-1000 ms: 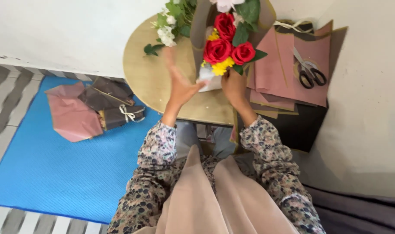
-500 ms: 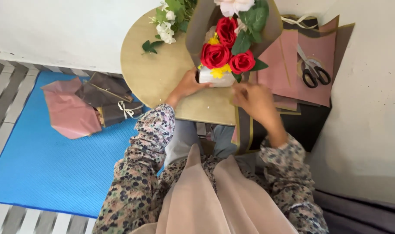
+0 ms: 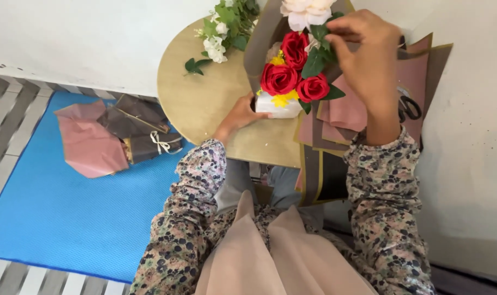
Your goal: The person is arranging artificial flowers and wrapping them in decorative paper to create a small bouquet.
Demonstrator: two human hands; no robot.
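Both arms wear long floral sleeves [image 3: 188, 218], dark with small pink and cream blossoms, gathered at the cuffs; a plain beige scarf [image 3: 270, 257] hangs between them.

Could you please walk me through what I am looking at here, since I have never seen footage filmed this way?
There is no machine here: a person wears a camera on the head, so the picture looks down over their lap and patterned sleeves at their own two bare hands.

The left hand grips the white wrapped base of a bouquet lying on a small round table. The bouquet has three red roses, small yellow flowers and a pale bloom at the top. The right hand reaches in among the green leaves near the upper roses.

A loose sprig of white flowers also lies on the table. To the right lies a stack of pink and brown wrapping sheets with scissors on them. On the floor, a blue mat carries a bundle of folded wrapping paper.
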